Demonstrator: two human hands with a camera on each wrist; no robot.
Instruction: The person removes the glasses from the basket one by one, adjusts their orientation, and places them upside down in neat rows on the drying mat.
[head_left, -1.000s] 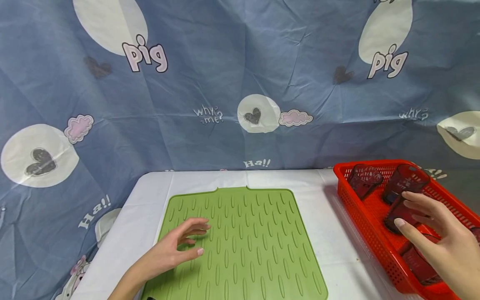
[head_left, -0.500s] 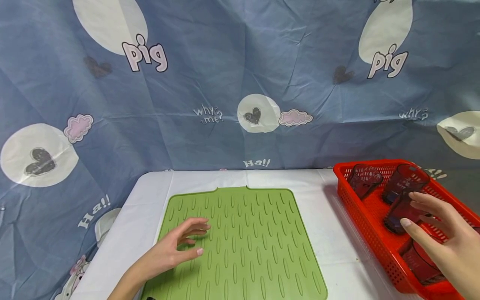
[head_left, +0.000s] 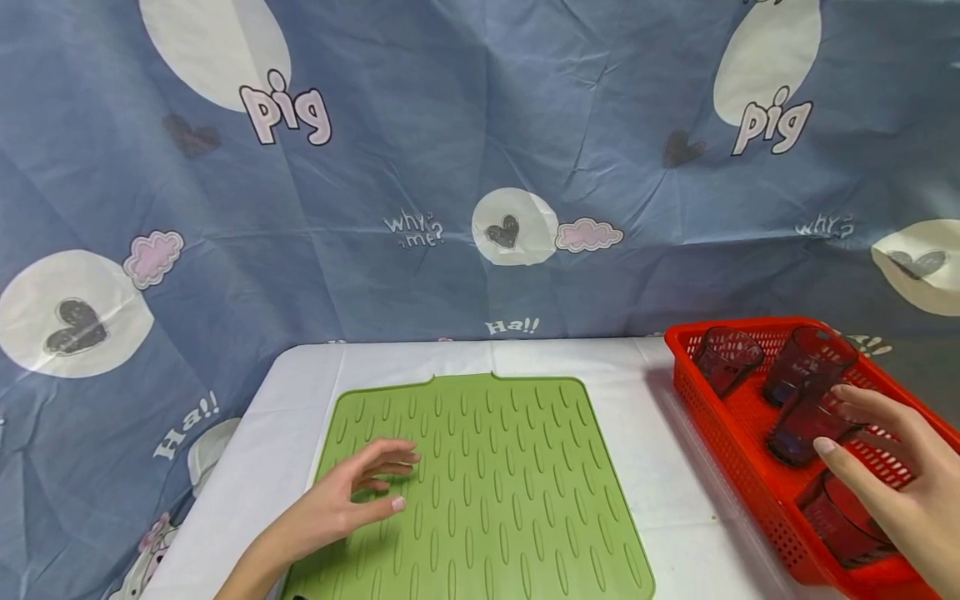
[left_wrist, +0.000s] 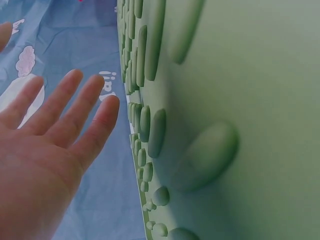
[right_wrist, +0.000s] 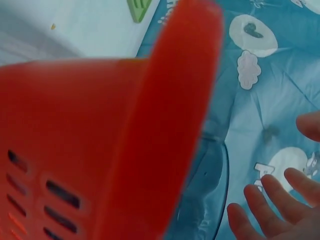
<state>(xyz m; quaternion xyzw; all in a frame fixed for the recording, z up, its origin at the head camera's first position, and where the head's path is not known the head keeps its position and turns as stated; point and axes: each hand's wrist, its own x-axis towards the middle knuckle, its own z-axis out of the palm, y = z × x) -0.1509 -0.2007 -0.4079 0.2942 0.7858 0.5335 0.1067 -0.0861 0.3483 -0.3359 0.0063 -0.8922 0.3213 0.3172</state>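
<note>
In the head view my left hand (head_left: 352, 496) hovers over the left part of a green ribbed mat (head_left: 525, 467), its fingers relaxed and apart. The left wrist view shows that hand (left_wrist: 50, 145) holding nothing beside the ridges. My right hand (head_left: 911, 475) is above a red perforated basket (head_left: 720, 450), thumb and fingers spread, with no object between them. Closest to its fingertips stands a dark reddish see-through glass (head_left: 797, 429). Another such glass (head_left: 840, 521) sits in front of it, partly covered by the thumb side of the hand.
Two further dark glasses, one at the back left (head_left: 727, 360) and one at the back right (head_left: 806, 362), stand in the basket. A white cloth (head_left: 637, 417) covers the table. Behind it hangs a blue printed curtain (head_left: 420, 283).
My right hand has drifted a little to the right, uncovering more of the middle glass. My left hand has stayed in place, and the head view has shifted very slightly.
</note>
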